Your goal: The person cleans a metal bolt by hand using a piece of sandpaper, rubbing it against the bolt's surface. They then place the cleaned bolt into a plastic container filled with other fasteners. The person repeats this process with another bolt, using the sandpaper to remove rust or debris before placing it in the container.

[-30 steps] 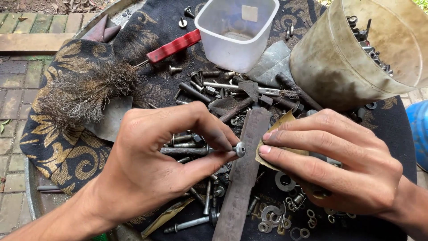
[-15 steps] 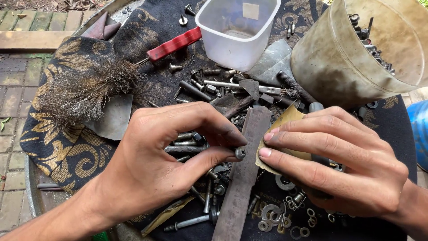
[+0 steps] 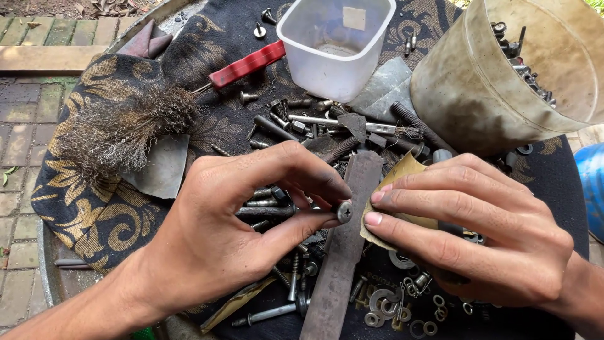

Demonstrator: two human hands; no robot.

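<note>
Near the counter's front edge, your left hand (image 3: pixel 220 233) pinches a bolt (image 3: pixel 343 211) by its head while your right hand (image 3: pixel 465 233) clamps sandpaper (image 3: pixel 402 173) beside it, apparently mid-cleaning, needing steady rubbing contact.

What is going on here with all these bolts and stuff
A person pinches a small round-headed bolt between the left hand's thumb and forefinger, its head turned toward a folded piece of sandpaper held flat under the right hand's fingers. Below them a long flat metal bar lies across a dark patterned cloth strewn with bolts and washers. A wire brush, a clear tub and a grimy bucket sit behind.
</note>
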